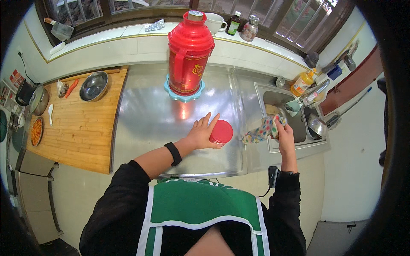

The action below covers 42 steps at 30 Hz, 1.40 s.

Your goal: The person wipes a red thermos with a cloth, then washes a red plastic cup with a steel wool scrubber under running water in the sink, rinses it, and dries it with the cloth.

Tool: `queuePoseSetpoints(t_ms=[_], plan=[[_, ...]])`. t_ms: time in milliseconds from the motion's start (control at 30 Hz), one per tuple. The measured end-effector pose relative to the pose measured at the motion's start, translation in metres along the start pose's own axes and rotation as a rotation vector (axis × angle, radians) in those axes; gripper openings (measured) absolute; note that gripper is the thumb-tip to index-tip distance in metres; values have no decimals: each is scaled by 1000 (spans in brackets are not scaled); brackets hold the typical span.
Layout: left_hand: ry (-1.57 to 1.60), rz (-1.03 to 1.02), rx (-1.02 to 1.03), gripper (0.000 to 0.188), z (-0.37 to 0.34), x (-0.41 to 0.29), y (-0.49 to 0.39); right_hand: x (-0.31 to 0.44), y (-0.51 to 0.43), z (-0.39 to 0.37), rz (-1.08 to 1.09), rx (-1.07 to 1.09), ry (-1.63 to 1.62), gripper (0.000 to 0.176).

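My left hand [202, 133] lies against the left side of a jar with a red lid [221, 131], its fingers spread and its thumb near the base; whether it grips the jar I cannot tell. The jar stands on the stainless steel counter [144, 128]. In my right hand [284, 136] is a spotted cloth [261, 130], pinched at one end, its other end hanging to the left over the sink's near left edge. A red thermos flask [190, 60] stands behind the jar on a light blue scalloped mat [184, 98].
To the left, a wooden board [80, 128] bears a steel bowl [94, 86], a carrot [71, 88], a white spoon [50, 114] and a dish of orange shreds [36, 131]. The sink [297, 128] is at right, with a yellow soap bottle [302, 84] behind. A white mug [214, 23] stands on the sill.
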<state>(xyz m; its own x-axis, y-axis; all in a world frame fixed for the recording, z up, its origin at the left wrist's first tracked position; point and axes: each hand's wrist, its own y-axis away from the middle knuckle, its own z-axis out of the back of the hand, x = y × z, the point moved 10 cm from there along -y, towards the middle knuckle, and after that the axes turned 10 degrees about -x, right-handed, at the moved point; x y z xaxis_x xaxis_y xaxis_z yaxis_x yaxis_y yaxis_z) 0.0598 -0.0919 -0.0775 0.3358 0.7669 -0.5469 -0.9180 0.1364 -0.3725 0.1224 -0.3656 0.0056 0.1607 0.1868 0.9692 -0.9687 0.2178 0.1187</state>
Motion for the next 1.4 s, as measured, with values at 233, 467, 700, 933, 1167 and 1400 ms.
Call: queuePoseSetpoints(t_ms=[233, 467, 700, 933, 1167, 1400], plan=[[165, 48, 13, 108, -30, 1, -4, -18, -18, 13, 84, 65, -34, 29], [-13, 231, -208, 96, -20, -10, -13, -56, -33, 2, 437, 441, 618, 51], [837, 601, -234, 85, -24, -91, -58, -102, -87, 144, 69, 572, 370, 44], [1076, 491, -57, 90, -75, -183, -134, -54, -167, 275, 22, 236, 153, 34], [1190, 388, 48, 90, -119, -211, -191, -8, -217, 338, 66, 121, 266, 33], [1348, 479, 31, 83, -163, -215, -221, -27, -329, 369, 59, 116, 366, 36]])
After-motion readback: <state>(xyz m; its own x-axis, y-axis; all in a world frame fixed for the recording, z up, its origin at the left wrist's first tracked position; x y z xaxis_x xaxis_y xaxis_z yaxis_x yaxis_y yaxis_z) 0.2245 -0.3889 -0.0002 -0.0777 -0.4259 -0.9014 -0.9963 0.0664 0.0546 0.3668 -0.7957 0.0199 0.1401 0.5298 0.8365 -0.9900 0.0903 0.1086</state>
